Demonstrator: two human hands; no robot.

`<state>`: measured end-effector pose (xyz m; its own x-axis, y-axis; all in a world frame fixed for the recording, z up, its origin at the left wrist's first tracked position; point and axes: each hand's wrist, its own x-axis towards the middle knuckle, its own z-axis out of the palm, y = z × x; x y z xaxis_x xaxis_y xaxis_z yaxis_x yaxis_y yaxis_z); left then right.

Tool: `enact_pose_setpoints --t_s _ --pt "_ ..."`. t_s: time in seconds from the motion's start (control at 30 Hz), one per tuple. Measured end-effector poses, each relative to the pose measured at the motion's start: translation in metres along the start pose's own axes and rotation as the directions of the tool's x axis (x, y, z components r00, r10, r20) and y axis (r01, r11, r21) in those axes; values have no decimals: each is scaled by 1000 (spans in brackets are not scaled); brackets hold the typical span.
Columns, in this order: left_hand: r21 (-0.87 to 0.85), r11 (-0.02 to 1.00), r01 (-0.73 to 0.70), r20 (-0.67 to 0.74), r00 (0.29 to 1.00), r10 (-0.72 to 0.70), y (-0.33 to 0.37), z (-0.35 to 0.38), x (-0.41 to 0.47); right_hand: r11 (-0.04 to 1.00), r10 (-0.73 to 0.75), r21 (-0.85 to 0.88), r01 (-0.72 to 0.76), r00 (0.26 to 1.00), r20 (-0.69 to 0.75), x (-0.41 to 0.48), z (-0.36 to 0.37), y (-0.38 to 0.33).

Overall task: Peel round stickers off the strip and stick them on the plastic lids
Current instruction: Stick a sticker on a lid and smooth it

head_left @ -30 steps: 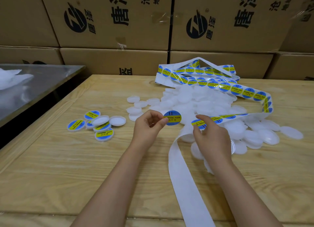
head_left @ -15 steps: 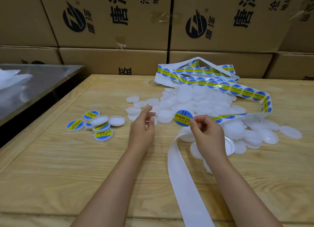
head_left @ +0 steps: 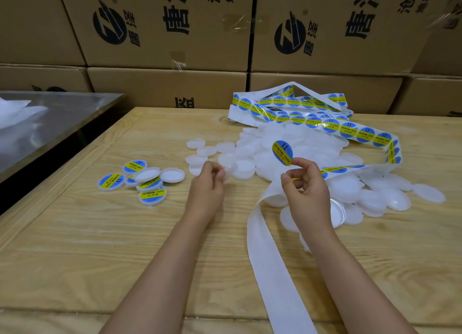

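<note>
Our right hand [head_left: 303, 183] pinches the round blue-and-yellow sticker [head_left: 282, 152] by its lower edge, above the pile of white round plastic lids [head_left: 312, 148]. Our left hand [head_left: 207, 183] curls beside the pile; we cannot tell its hold. Risk: the unsupported sticker may fold or land off-centre.

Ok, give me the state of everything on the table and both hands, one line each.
Sticker, peeled off, held up by its lower edge.
Right hand, pinching the Sticker.
Strip, far part full of stickers, near part bare.
Pile of lids, no stickers on.
Left hand, fingers curled at the pile's edge; grip unclear.
Lids on the left, most labelled, two showing plain white.
</note>
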<state>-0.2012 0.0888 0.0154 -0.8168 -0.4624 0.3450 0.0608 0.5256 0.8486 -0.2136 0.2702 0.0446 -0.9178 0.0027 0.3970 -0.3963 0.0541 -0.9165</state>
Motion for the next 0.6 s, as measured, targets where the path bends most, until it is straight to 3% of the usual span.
enact_pose_setpoints --t_s 0.03,0.1,0.17,0.23,0.33,0.6 --pt "-194 979 62 -16 998 -66 5 1 -1 1000 -4 -9 4 1000 13 -1 1 0" --pt "-545 812 210 63 976 -211 16 2 -2 1000 -12 -21 13 999 38 -2 3 -1" --pt "-698 648 305 197 952 -235 24 4 -5 999 -15 -28 17 998 57 -3 4 -1" --pt "-744 552 376 318 926 -201 31 7 -9 1000 -5 -20 6 998 67 -3 5 -1" --pt "-747 496 442 438 889 -133 37 9 -13 999 44 3 -44 997 61 -1 4 0" --pt "-712 554 432 451 886 -112 40 6 -16 971 160 157 -181 977 139 1 4 -1"
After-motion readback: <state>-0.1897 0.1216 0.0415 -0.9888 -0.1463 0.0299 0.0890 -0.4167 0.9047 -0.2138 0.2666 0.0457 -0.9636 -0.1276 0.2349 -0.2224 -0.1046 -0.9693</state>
